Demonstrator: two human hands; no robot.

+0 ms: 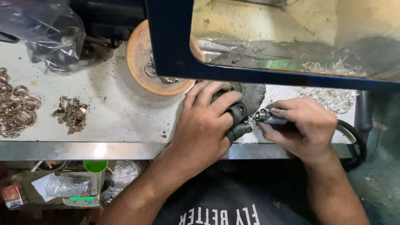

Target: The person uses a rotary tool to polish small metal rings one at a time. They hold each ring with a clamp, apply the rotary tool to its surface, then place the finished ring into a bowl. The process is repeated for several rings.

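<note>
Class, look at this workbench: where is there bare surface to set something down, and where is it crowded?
The widest bare patch lies on the white bench top, bordered by the small chain heap, the orange dish and the left hand. It is crowded at the far left by the ring pile and plastic bag, and around the right hand holding a rotary tool.

The person wears a dark shirt with pale printed lettering; the forearms and hands are bare.

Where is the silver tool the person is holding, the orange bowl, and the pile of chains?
Silver tool (263,116), head view, on its metal tip by the right hand's fingers.
Orange bowl (137,56), head view, on its left rim.
Pile of chains (72,114), head view, on the middle of the heap.
</note>
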